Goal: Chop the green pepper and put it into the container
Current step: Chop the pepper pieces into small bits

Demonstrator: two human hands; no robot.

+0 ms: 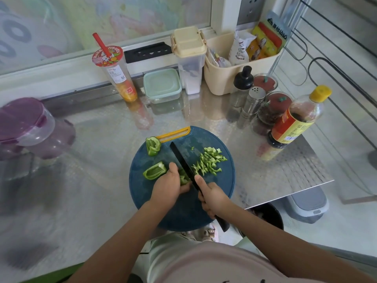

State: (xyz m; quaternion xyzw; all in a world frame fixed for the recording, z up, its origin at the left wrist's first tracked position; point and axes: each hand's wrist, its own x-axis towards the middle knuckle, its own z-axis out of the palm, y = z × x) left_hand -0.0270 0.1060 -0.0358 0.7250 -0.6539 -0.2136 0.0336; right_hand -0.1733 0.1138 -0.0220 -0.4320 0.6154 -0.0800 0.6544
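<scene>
At my far left a purple-lidded tub (26, 121) sits on the steel counter (98, 180); further back, by the window ledge, a drink cup (118, 78) with a red straw stands just beside a pale green box (162, 85) with its lid on; straight in front of me lies the round blue cutting board (183, 213). All the green pepper I can see is on that board; the far pepper piece (153, 146) lies by the yellow handle slot, and the near pepper piece (154, 170) lies just beside my left hand (169, 187). That hand has its fingers curled over the held pepper piece (183, 179), pinning it to the board; the black knife (182, 160) stands with its blade against this piece, slanting away from me. My right hand (214, 199) is wrapped round the knife's handle, one finger stretched along the top of the blade; to the right of the blade lies a heap of pepper strips (210, 162). Beyond the board on the right stand a cream basket (222, 80) of packets, a metal shaker (254, 101) and a dark sauce bottle (293, 123) with a yellow cap.
</scene>
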